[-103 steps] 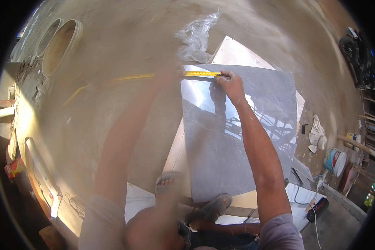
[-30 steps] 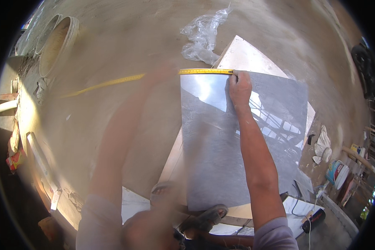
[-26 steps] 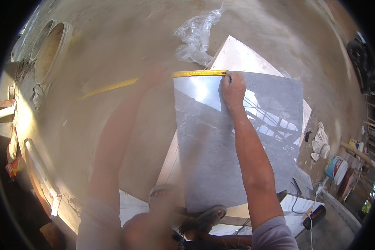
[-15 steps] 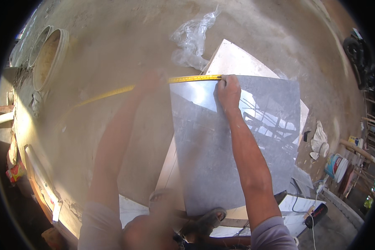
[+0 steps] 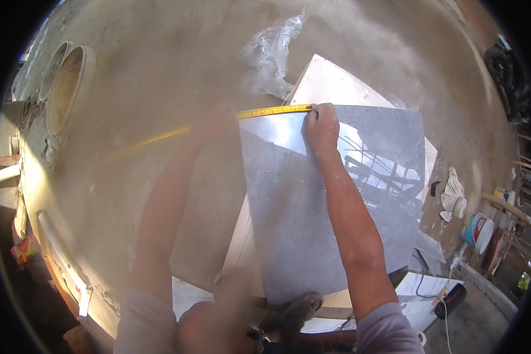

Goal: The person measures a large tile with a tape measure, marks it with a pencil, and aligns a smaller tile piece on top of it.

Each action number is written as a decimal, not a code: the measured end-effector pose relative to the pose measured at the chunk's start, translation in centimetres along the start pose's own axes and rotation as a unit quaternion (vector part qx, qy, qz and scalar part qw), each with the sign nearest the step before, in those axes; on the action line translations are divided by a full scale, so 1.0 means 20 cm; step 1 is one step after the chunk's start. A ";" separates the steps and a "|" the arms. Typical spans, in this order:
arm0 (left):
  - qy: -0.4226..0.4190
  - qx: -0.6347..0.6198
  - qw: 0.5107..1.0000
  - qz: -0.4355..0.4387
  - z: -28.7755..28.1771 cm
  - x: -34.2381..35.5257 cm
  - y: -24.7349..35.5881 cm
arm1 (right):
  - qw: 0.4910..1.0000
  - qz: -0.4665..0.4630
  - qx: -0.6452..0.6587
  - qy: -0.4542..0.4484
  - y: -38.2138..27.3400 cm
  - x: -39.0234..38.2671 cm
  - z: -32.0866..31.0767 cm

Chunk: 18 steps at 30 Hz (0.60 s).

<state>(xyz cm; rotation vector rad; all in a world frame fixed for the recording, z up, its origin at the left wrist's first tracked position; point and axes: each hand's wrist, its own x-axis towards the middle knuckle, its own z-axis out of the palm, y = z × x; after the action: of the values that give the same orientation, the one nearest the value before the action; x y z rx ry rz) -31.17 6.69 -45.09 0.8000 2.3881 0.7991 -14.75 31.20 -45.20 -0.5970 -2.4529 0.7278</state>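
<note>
My right hand (image 5: 321, 124) is closed on the end of a yellow tape measure (image 5: 276, 110) at the upper edge of a large glossy grey tile (image 5: 374, 236). The tape runs leftward past the tile's left edge and out over the concrete floor. My left hand (image 5: 218, 118) lies along the tape just left of the tile, blurred by haze, so its fingers are unclear. A pale board (image 5: 330, 79) shows beneath the grey tile, sticking out at the top and sides.
Crumpled clear plastic (image 5: 271, 53) lies beyond the board. Two round buckets (image 5: 68, 88) stand at the upper left. On the right are a white rag (image 5: 452, 192), a paint bucket (image 5: 478, 233), a wooden pole (image 5: 507, 209), a cord and black tool (image 5: 448, 301).
Both hands stay on the tape along the tile's top edge. In the picture, tile and hands sit slightly lower, and since one second ago slightly farther left, as the view shifts.
</note>
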 end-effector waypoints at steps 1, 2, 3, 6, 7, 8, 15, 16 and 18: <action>0.034 0.021 0.999 0.012 0.01 0.00 -0.02 | 1.000 0.005 0.007 -0.005 -0.01 -0.04 -0.01; 0.037 0.021 0.999 0.015 0.00 0.02 -0.01 | 1.000 0.005 0.011 -0.006 0.00 -0.04 -0.02; 0.025 0.017 0.999 0.018 0.00 0.02 0.00 | 1.000 0.007 0.009 -0.006 0.00 -0.03 -0.02; 0.010 0.017 1.000 0.011 0.00 0.01 0.03 | 1.000 -0.014 0.019 0.006 0.00 0.00 -0.01; 0.010 0.022 1.000 0.000 0.00 0.01 0.04 | 1.000 -0.006 0.009 0.006 0.00 0.01 -0.01; 0.010 0.023 1.000 0.002 -0.01 0.02 0.04 | 1.000 0.001 -0.001 0.006 0.00 0.01 -0.01; 0.014 0.010 1.000 -0.010 0.00 0.01 0.04 | 1.000 0.009 -0.006 0.002 -0.01 0.01 0.00; 0.019 -0.013 1.000 -0.020 0.01 0.00 0.04 | 1.000 0.012 -0.004 0.008 -0.01 0.00 0.01; 0.016 -0.003 1.000 -0.013 0.01 0.01 0.03 | 1.000 0.012 0.000 0.016 -0.01 0.00 0.01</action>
<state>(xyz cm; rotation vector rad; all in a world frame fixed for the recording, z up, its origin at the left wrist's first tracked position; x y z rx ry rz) -30.95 7.20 -44.88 0.7573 2.4193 0.8138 -14.94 30.97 -45.13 -0.6347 -2.4202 0.7232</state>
